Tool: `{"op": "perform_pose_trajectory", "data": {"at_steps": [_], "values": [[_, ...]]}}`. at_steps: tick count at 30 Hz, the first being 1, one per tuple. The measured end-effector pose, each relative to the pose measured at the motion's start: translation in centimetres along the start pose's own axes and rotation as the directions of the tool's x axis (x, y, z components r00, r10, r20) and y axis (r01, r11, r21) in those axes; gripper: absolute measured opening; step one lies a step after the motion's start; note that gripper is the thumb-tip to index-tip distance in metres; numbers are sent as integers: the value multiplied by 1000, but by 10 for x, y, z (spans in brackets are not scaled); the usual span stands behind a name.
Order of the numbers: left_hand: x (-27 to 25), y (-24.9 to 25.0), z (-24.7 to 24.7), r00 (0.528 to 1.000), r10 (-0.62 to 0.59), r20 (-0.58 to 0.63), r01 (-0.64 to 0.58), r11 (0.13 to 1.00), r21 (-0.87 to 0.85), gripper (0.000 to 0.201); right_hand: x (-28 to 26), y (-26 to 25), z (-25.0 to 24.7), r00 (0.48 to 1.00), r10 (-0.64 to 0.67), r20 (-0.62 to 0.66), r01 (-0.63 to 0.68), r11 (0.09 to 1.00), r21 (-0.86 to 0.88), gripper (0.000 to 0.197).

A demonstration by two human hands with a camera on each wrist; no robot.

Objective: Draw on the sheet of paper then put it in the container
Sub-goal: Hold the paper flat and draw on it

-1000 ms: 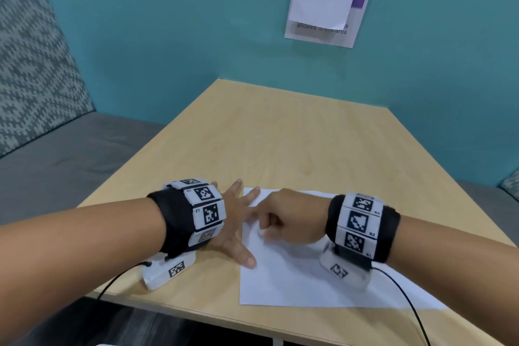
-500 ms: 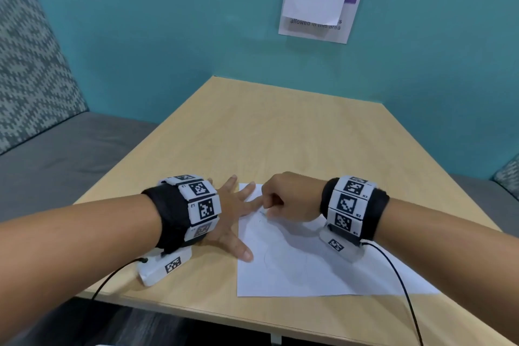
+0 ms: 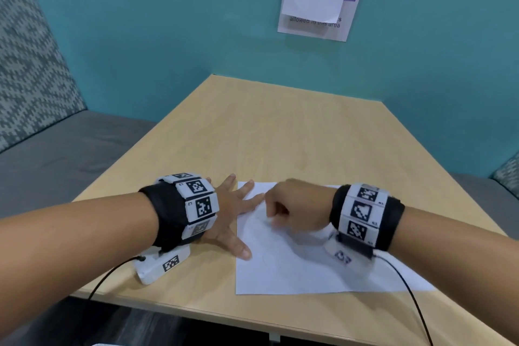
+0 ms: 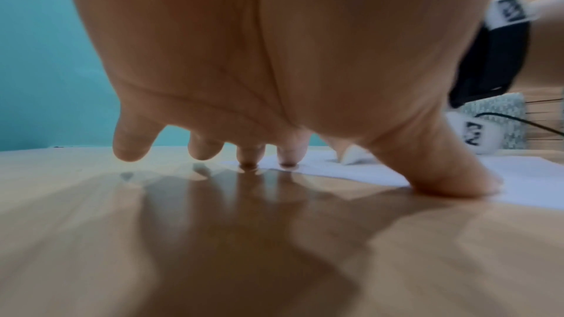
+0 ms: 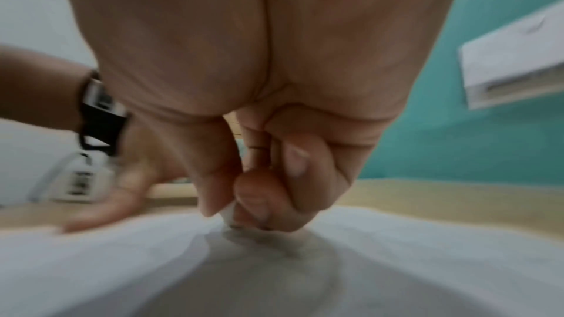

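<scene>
A white sheet of paper lies flat on the wooden desk, near the front edge of the desk, in front of the person. Faint curved lines are visible on the paper close to its left side.

The left hand is spread wide with straight fingers and lies on the desk at the left edge of the paper. In the left wrist view, the tips of two fingers and the thumb touch the paper border, while the other fingers stay over the bare wood. This grip is wide and holds nothing; it only presses on the sheet.

The right hand is over the upper left part of the paper, with the fingers curled. In the right wrist view, the thumb and the first fingers pinch a small white drawing tool, and its tip touches the paper. The tool is short and mostly hidden by the fingers, so I cannot tell what kind it is. This grip is narrow and closed around the tool.

Both wrists carry black bands with white marker blocks, and thin black cables go from them toward the front of the desk. On the teal wall behind the desk hangs a notice partly covered by a white paper. A grey bench seat with a patterned cushion stands to the left of the desk. No container is in view.
</scene>
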State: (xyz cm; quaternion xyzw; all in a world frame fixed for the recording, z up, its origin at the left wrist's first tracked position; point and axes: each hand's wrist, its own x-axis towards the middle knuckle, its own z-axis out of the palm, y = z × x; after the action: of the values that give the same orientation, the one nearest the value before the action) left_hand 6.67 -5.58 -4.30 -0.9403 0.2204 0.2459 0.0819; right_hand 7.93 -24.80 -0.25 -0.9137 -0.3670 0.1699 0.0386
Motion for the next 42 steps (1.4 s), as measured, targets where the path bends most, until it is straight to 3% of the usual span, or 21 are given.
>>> {"op": "perform_pose_trajectory", "data": {"at_steps": [2,7,12,16,20,25,30,35,39,42], "values": [[0,1,0,1000,-5,-4,5,1000,13,121,2,9,-7,998,58,-35,-57,998,26,22],[-1,1,-2,1000,-2,10,2,1000,7,121,-12,-15,11,995,-69,70,65,996,54,15],[-2,1,-3,1000,-10,6,10,1000,6,121,-3,11,-5,997,75,-17,-74,997,34,20],[-1,0,-1,1000,-3,11,3,1000,-2,122,-14,-11,12,997,-47,63,45,999,31,17],[1,0,-1,1000,-6,4,6,1000,0,122,-2,21,-8,993,117,-36,-116,993,29,20],[1,-1,-1,1000,-3,20,3,1000,-17,122,-17,-12,13,996,-50,71,49,999,18,17],[-1,0,-1,1000,-8,3,8,1000,-21,121,-4,21,-4,996,90,-27,-89,996,23,16],[1,-1,-1,1000,1,-1,-1,1000,-3,122,-17,-16,15,993,-74,95,73,997,18,17],[0,-1,-1,1000,-4,-12,4,999,-40,121,-2,20,-6,996,83,-28,-82,996,26,18],[0,-1,-1,1000,-2,-10,2,999,-32,122,-7,5,6,1000,5,27,-5,1000,9,18]]}}
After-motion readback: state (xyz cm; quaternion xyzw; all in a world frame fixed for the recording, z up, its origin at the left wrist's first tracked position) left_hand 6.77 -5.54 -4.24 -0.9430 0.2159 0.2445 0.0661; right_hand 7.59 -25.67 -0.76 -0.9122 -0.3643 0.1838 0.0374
